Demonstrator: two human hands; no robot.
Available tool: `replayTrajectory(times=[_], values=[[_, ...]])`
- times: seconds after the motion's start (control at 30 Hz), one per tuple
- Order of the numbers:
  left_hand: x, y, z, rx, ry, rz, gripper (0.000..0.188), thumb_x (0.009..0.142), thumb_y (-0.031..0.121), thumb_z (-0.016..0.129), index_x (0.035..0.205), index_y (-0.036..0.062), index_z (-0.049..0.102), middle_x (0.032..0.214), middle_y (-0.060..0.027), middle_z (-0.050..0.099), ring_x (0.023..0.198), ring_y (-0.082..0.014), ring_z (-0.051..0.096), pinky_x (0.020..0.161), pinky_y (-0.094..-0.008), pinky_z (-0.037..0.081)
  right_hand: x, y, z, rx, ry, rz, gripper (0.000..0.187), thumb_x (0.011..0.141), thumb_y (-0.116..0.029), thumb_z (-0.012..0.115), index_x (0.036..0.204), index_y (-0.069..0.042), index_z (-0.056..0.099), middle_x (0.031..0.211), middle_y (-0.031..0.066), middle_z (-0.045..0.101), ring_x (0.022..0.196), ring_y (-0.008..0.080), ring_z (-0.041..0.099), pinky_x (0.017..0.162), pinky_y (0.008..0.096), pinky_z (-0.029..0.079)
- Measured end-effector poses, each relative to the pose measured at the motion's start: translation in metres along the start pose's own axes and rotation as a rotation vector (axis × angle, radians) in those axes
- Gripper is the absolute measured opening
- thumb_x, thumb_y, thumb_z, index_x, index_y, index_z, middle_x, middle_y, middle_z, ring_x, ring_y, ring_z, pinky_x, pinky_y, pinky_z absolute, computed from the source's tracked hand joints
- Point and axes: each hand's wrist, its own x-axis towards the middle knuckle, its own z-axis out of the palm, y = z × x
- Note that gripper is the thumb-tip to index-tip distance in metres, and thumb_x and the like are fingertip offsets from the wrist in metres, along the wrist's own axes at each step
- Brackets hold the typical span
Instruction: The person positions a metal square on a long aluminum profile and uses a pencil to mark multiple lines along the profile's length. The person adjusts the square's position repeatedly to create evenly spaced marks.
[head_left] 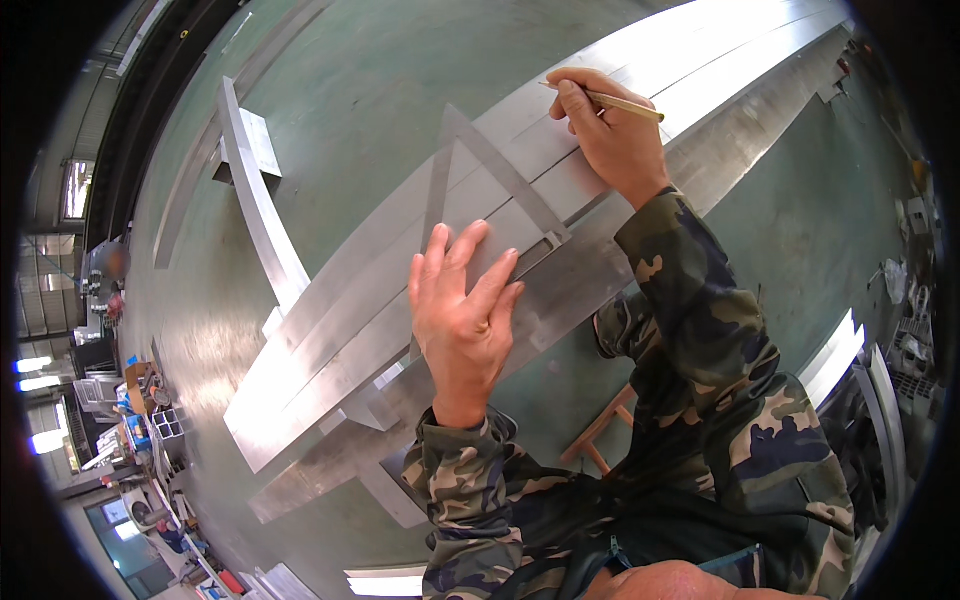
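Long silvery metal strips (300,385) lie side by side, running from the lower left to the upper right. On them rests a triangular metal set square (512,183). My left hand (462,325) lies with spread fingers over its near left part, hiding some of its edge. My right hand (615,140) is above the strips, to the right of the set square, closed around a pencil (628,104). The pencil's tip points left; whether it touches the metal I cannot tell.
A metal beam (256,190) and a box-shaped metal support (262,148) stand left of the strips on the green floor (375,85). A reddish-brown frame (602,430) is near my legs. Cluttered tools and boxes line the left; more metal pieces lie at right.
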Motion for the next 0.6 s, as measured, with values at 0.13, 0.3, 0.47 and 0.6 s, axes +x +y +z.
replayTrajectory(times=[0.13,0.3,0.47,0.6], values=[[0.005,0.005,0.002,-0.013,-0.01,0.022,0.037,0.082,0.005,0.088,0.118,0.0133,0.084,0.144,-0.0077,0.071,0.146,-0.0388,0.055,0.12,-0.0524,0.041,-0.001,-0.007,-0.008,-0.078,-0.005,-0.014,0.02,0.108,-0.026,0.069,0.114,-0.012,0.081,0.081,0.0031,0.079,0.072,0.0153,0.075,0.068,0.0306,0.057],[0.0,0.001,-0.004,0.015,-0.024,0.008,0.036,0.082,0.004,0.087,0.117,0.0113,0.084,0.144,-0.0079,0.071,0.146,-0.0392,0.056,0.12,-0.0521,0.042,-0.007,-0.003,0.003,-0.076,-0.005,-0.043,0.019,0.107,-0.026,0.069,0.112,-0.013,0.081,0.082,0.003,0.08,0.073,0.0191,0.077,0.068,0.032,0.058],[-0.003,0.0,-0.007,0.002,-0.026,0.004,0.036,0.082,0.003,0.087,0.117,0.0108,0.084,0.144,-0.0082,0.072,0.146,-0.039,0.056,0.12,-0.052,0.042,-0.007,-0.003,0.002,-0.093,0.014,-0.083,0.018,0.107,-0.026,0.069,0.112,-0.013,0.081,0.082,0.0026,0.079,0.072,0.0202,0.077,0.067,0.0334,0.058],[-0.005,-0.003,-0.01,0.003,-0.02,0.006,0.036,0.082,0.004,0.087,0.117,0.011,0.084,0.144,-0.0082,0.073,0.146,-0.039,0.056,0.121,-0.052,0.041,-0.008,-0.005,0.004,-0.095,0.018,-0.084,0.018,0.107,-0.026,0.069,0.111,-0.013,0.081,0.081,0.0026,0.079,0.072,0.0209,0.076,0.066,0.0342,0.058]])
